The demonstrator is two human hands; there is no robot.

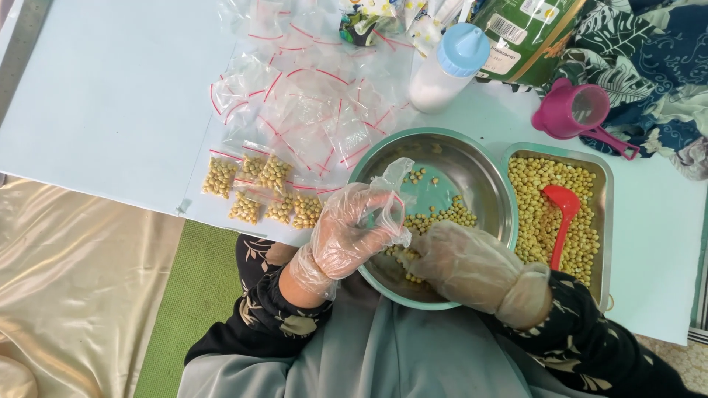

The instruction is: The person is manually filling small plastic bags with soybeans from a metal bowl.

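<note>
— Left hand point(352, 234), gloved, pinching a small clear bag point(393, 177) over the near rim of the round steel bowl point(483, 171); bag held upright, mouth seemingly up, long axis running away from the body.
— And the right hand point(463, 264)?
— Gloved too, down inside the bowl on the pale yellow beans point(435, 219). Fingers curled under; closed on beans or merely resting, cannot tell from this angle.
— Which way from beans to bag?
— Bag just left of and slightly beyond the right hand, nearly touching. Right hand nearer the beans, left nearer the bag.
— Anything else around?
— Rectangular tray point(606, 184) of more beans to the right, red spoon point(563, 214) lying in it. Filled bags point(264, 190) in rows to the left, empty bags point(310, 96) heaped beyond. White bottle point(450, 70) with blue cap and a pink cup point(571, 110) farther back.
</note>
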